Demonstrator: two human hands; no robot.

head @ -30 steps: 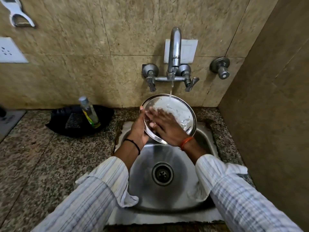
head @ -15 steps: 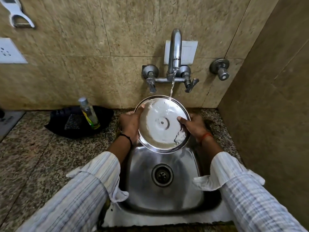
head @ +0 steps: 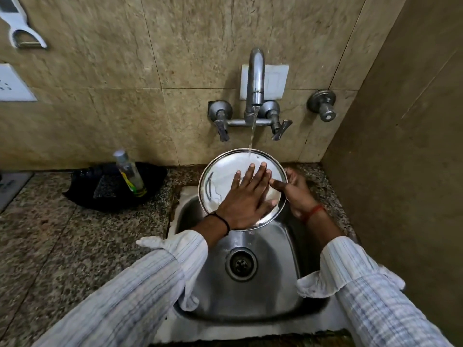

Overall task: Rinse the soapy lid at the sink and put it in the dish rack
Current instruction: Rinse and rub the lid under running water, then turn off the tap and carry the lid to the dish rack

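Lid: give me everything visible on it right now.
The lid is a round, shiny steel-looking disc with a raised rim, held tilted over the sink under the tap's stream. Soapy white film still streaks it. The left hand lies flat across its face, fingers straight; the right hand grips its right edge.

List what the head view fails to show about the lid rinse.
- Dish rack: outside the head view; none visible.
- Lid centre: covered by the left hand.
- Right hand fingers: behind the lid's rim; only the thumb shows.
- Remaining soap: unclear under running water.
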